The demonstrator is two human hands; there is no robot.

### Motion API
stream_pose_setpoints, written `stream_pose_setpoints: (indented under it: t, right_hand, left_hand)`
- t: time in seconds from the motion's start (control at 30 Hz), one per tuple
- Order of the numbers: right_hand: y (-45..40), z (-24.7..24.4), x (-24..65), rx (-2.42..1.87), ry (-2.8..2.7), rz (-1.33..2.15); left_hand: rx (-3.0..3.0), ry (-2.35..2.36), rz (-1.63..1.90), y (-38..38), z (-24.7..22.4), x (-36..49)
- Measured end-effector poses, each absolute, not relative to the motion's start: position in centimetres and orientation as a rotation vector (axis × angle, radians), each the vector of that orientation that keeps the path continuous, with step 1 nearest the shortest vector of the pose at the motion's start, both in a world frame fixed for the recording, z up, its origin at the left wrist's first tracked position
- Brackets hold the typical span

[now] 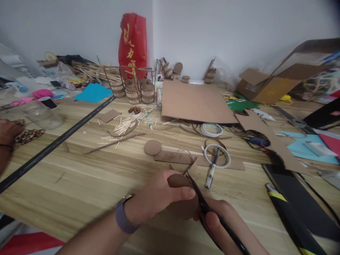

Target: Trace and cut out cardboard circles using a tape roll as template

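Note:
My left hand (pixel 159 198), with a watch on the wrist, grips a round brown cardboard disc (pixel 184 205), its thumb lying on the face. Black-handled scissors (pixel 204 205) are in my right hand (pixel 225 216), and their blades lie along the disc's right edge. Thin cardboard strips curl up by the blade tips. Just beyond my hands a smaller cardboard disc (pixel 152 147) lies next to a long cardboard strip (pixel 175 158). A marker pen (pixel 212 170) leans over a white tape roll (pixel 227 159). The lower part of the scissors is partly hidden by my fingers.
Farther back lie wooden sticks (pixel 124 126), a large cardboard sheet (pixel 196 101) and small handled baskets (pixel 147 92). A glue gun (pixel 256 141) rests at right near a black-and-yellow box (pixel 287 216). Another person's hand (pixel 9 131) is at left by beads (pixel 29 136).

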State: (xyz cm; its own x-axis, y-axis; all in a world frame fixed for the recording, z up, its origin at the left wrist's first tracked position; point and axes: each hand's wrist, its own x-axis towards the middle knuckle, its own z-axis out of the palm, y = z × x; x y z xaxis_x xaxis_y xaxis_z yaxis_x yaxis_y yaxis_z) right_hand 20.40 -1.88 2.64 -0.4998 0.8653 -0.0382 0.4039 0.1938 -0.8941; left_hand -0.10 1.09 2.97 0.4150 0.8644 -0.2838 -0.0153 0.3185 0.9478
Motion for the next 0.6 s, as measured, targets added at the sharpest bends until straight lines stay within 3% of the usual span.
stream_pose_setpoints:
  t: [0.6]
  right_hand:
    - [-1.46, 2.07, 21.03, -1.068, -2.076, 1.286]
  left_hand:
    - [1.158, 0.92, 0.643, 1.36, 3.49, -0.2]
